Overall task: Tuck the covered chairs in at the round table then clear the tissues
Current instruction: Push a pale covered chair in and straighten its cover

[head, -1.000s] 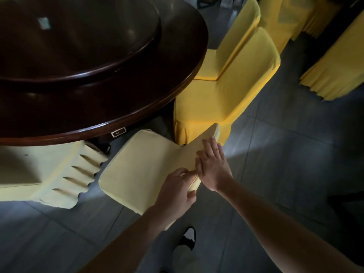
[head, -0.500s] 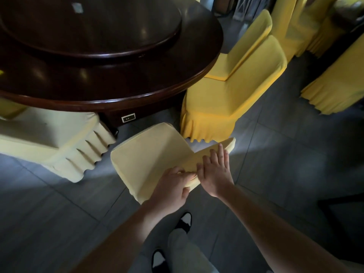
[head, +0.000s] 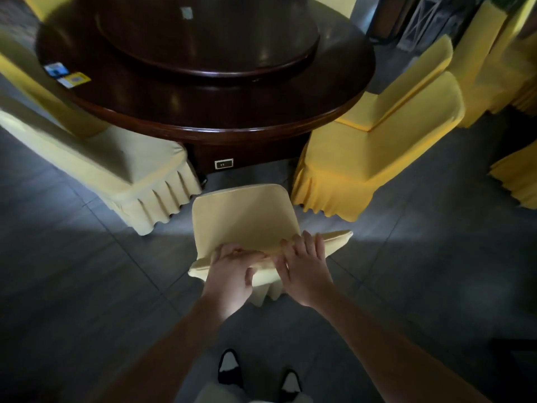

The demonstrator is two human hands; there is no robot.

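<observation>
A pale yellow covered chair (head: pixel 244 216) stands in front of me, its seat pointing at the dark round table (head: pixel 203 112). My left hand (head: pixel 232 271) grips the top of its backrest, fingers curled over the edge. My right hand (head: pixel 305 266) lies on the backrest top beside it, fingers spread and bent over the fabric. The chair's seat stands short of the table edge. Small tissue packets (head: pixel 66 74) lie on the table's left rim, and another small packet (head: pixel 186 12) sits on the raised turntable (head: pixel 209 39).
A pale covered chair (head: pixel 122 170) stands at the left, tucked partly under the table. Two brighter yellow chairs (head: pixel 377 141) stand at the right, with more yellow chairs (head: pixel 494 68) behind them. The floor is dark grey tile. My shoes (head: pixel 229 365) show below.
The chair has swung round from an angle to face the table squarely. Both hands stayed on its backrest. My view has shifted back, showing more of the table.
</observation>
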